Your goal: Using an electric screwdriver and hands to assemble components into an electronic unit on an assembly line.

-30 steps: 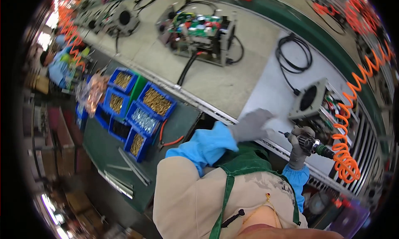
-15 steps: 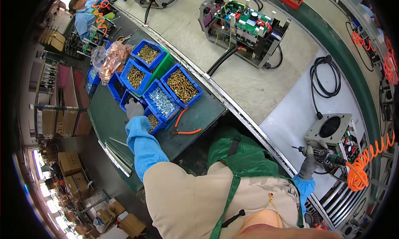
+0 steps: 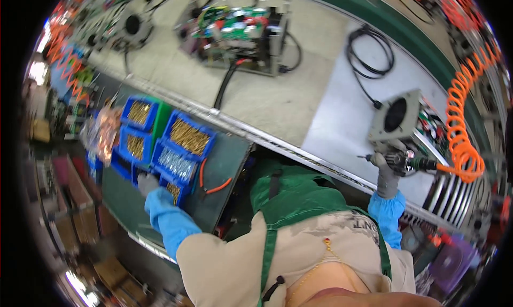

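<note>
My left hand (image 3: 147, 183), in a grey glove, is at a small dark bin on the near side of a group of blue parts bins (image 3: 165, 171). Its fingers are smeared and partly hidden, so what they hold cannot be told. Beside it, other bins hold brass screws (image 3: 189, 137) and silvery small hardware (image 3: 177, 164). On the right, my right hand (image 3: 387, 179), also gloved, is closed round a pistol-shaped air screwdriver (image 3: 397, 161). Its bit points left, and an orange coiled hose (image 3: 456, 120) runs from it. Just beyond stands a grey metal housing with a round opening (image 3: 396, 115).
Orange-handled pliers (image 3: 215, 187) lie on the green side table (image 3: 214, 165). A bag of copper-coloured parts (image 3: 106, 131) sits left of the bins. Across the bench edge (image 3: 251, 131) stand an open unit with circuit boards (image 3: 240, 34) and a coiled black cable (image 3: 371, 56). Rollers (image 3: 451, 192) are at right.
The whole view has swung, so the bench and bins sit further left and the unit higher. My left hand stays by the same bins; my right hand still grips the screwdriver.
</note>
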The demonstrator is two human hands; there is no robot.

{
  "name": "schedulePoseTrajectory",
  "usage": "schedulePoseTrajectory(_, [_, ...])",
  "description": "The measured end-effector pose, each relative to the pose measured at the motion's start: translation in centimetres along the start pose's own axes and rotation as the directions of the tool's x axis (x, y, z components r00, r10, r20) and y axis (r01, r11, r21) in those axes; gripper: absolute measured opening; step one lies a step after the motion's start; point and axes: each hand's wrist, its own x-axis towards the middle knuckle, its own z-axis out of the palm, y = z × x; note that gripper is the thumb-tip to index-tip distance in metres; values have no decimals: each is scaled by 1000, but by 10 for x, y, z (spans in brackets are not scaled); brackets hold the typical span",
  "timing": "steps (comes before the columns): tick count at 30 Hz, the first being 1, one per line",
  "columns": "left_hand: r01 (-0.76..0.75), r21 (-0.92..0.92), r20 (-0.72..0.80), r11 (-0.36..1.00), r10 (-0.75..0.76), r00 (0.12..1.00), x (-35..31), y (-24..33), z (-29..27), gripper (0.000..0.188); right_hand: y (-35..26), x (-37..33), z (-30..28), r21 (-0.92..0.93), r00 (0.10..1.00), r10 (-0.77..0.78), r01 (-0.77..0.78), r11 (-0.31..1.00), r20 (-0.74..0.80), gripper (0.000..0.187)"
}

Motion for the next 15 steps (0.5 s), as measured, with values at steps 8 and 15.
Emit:
schedulePoseTrajectory(8, [-71, -351, -313, 934, -46, 949, -25, 83, -31, 28, -64, 10, -40, 6, 967, -236, 238, 971, -96, 48])
schedulePoseTrajectory(15, [-594, -784, -139, 181, 882, 451, -254, 335, -6, 40, -97, 5, -119, 126, 890, -448, 456, 881, -84, 52])
